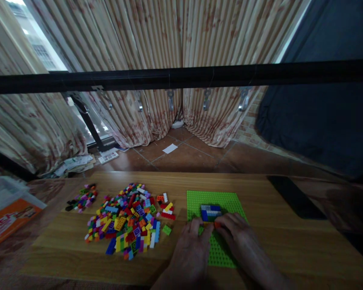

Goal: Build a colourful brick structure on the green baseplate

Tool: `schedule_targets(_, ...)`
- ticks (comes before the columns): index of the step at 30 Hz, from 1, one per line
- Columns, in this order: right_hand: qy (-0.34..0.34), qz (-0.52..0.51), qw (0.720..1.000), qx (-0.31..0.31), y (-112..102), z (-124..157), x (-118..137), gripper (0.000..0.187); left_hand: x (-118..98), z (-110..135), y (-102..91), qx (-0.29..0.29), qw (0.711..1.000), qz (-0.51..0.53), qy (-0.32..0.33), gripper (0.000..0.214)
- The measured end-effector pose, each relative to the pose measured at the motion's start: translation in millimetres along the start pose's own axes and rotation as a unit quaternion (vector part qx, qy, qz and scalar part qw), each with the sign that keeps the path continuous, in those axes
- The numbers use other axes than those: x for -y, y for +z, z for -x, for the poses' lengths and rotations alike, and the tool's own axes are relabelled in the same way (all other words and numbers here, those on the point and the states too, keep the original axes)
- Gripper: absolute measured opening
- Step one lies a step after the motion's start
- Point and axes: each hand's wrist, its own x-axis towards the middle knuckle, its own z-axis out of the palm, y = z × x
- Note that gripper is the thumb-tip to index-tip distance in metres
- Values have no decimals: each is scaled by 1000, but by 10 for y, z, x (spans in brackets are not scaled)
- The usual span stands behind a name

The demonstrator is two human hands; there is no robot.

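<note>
One wooden table (278,237), curtains (157,44) beyond; right grip (239,233) pinches orange brick (218,224), left grip (190,246) unclear.

Hand could pass btwn studded lime-green plastic baseplate (222,247) & flat black rectangular slab (295,197) on R; multicoloured plastic brick heap (130,219) blocks L.

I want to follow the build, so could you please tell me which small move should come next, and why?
Perhaps press the orange piece down: the right hand touches it over the green baseplate, near the blue and grey bricks, with the left hand close by; how it sits is hidden.
</note>
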Motion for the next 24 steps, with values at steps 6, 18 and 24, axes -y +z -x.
schedule_targets(6,65,-65,996,-8,-84,20,20,9,28,1,44,-12,1000,-3,10,50)
schedule_targets(18,28,-47,998,-8,-56,4,52,11,42,-8,53,-26,999,2,18,49)
schedule_targets(24,-12,2,1000,-6,-22,2,50,13,61,-3,98,-25,999,-32,24,51)
